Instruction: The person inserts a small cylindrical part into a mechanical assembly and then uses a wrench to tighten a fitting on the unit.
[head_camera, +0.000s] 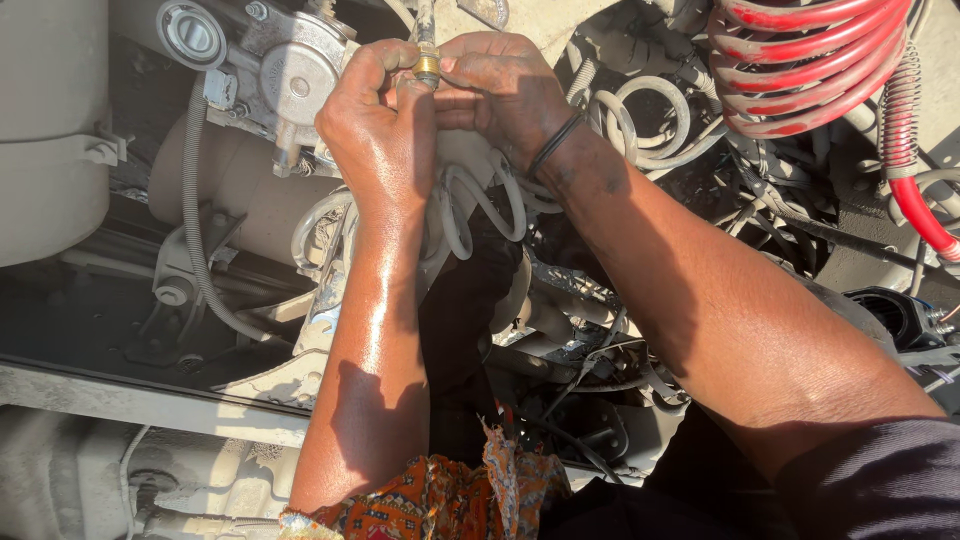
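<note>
- 2 hands were in view, a left hand (385, 125) and a right hand (500, 85), both closed on 1 small brass fitting (427, 66).
- 1 black band (553, 145) circled the right wrist.
- 1 red coiled hose (800, 60) lay at the upper right.
- 1 round metal housing (295, 75) sat beside the left hand.
- The pale hoses (640, 120) were too tangled to count.

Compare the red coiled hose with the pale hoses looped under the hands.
The red coiled hose is bright and wound in tight, even rings; the pale hoses are dust-grey and lie in loose, uneven loops. The red coiled hose sits clear of both hands; the pale hoses run right beneath them. Both are flexible lines.
</note>
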